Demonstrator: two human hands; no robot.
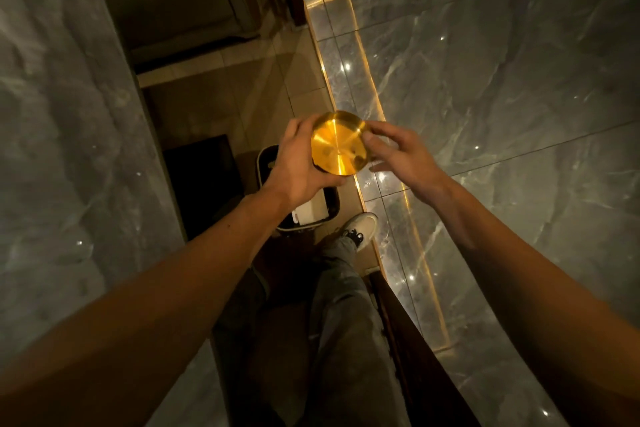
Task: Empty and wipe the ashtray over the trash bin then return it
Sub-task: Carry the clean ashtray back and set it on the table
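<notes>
**A:** Start close in. What's nearest?

**B:** The person's legs and one pale shoe (362, 227), standing in the narrow gap between two marble counters. Just past the shoe, on the floor, sits the trash bin (268, 154) — dark-lined, with something white lying in it.

**A:** And the ashtray?

**B:** The gold ashtray (337, 146) is held up in the air, above the bin's far right edge rather than over its middle. The left hand (299, 163) has it, fingers wrapped round the left rim and the thumb under the near edge. It's tipped so a flat round face shows toward the camera; I can't tell whether that is the bowl or the base.

**A:** The other hand?

**B:** The right hand (403, 158) is at the ashtray's right rim, fingers spread, the tips touching or almost touching — not clamped on it. No cloth or tissue shows in it.

**A:** So what does the move turn on?

**B:** The bin lies down and to the left of the grip, on the left hand's side. I'd judge the dish wants shifting that way before anything gets tipped or wiped out.
</notes>
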